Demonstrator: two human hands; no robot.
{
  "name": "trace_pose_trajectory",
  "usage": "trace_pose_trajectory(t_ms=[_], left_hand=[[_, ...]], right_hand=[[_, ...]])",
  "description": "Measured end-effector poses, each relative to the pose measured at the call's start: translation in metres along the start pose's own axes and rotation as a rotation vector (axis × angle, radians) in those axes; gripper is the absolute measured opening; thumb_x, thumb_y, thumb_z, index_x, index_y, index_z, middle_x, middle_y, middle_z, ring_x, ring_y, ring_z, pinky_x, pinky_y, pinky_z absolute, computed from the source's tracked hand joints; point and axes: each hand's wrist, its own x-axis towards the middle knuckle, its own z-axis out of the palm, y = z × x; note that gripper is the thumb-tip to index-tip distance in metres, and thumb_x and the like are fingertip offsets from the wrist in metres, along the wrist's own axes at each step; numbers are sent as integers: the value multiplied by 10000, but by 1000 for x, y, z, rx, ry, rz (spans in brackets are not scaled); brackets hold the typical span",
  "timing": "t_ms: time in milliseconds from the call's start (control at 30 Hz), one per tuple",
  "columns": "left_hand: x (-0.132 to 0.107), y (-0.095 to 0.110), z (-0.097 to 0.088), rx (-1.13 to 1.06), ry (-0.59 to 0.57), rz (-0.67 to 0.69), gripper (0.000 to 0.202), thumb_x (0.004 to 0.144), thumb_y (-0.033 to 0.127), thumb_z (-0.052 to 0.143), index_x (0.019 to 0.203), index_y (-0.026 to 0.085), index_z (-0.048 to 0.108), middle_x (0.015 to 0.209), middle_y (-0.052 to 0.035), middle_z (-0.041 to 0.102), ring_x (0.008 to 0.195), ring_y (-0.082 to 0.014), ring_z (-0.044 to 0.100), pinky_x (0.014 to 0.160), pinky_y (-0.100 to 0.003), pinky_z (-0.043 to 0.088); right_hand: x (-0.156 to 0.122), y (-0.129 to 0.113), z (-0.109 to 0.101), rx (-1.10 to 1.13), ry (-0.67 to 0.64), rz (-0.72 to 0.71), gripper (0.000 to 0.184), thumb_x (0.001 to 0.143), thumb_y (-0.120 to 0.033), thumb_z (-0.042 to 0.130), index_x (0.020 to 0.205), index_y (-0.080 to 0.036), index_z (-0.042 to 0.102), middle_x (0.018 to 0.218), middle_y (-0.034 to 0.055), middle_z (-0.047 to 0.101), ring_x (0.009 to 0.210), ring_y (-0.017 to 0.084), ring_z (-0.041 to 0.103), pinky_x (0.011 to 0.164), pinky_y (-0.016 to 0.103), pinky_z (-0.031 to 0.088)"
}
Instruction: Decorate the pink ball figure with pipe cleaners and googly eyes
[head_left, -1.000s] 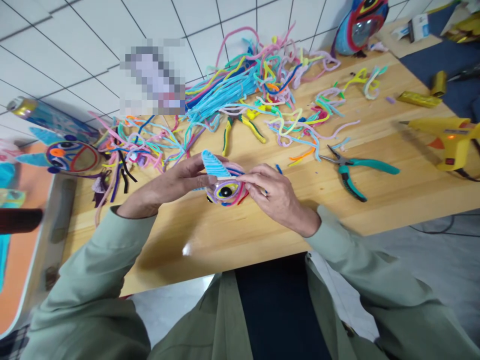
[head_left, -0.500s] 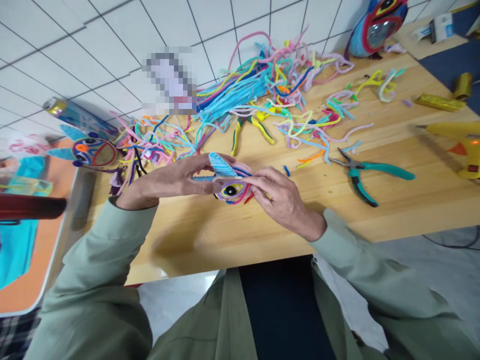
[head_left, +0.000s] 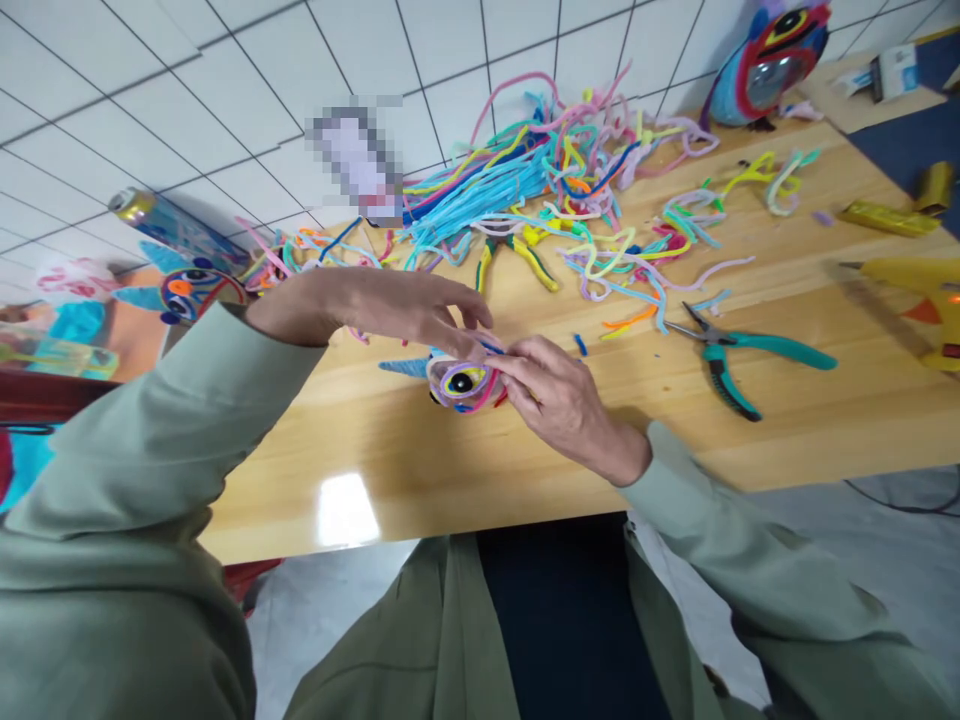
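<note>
A small animal head made of pipe cleaners (head_left: 459,384), with a black-and-yellow eye ringed in purple and a blue ear pointing left, is between my hands over the table. My right hand (head_left: 559,405) pinches its right edge between thumb and fingers, by the pink and dark blue strands. My left hand (head_left: 409,310) arches over the top, palm down. Its fingers are apart, with the lowest fingertip touching the head's upper edge. The hand hides part of the top, including where a second ear was visible.
Loose pipe cleaners (head_left: 487,195) are heaped along the wall. Yellow-green pliers (head_left: 536,265) lie ahead; teal pliers (head_left: 780,348) and a yellow glue gun (head_left: 907,275) lie right. A can (head_left: 180,232) and another animal head (head_left: 196,292) stand left. A larger one (head_left: 769,70) sits far right.
My left hand has lifted off the ear and shifted to the head's upper edge, its elbow swinging outward. My right hand keeps its pinch. The view has moved slightly.
</note>
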Motion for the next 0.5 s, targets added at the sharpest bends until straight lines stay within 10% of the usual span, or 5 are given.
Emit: trace_pose_trajectory(t_ms=[500], left_hand=[[26,-6,-2,41,-99,-25,492,799,602,877,1175,285,852,1017,-55,835,1075,-327,732,988,-419,579]], right_hand=[[1,-3,8,97,-34,78,329,1107,-100,616,1366,-270,726,1216,83,810,1116,257,776,992,437,671]])
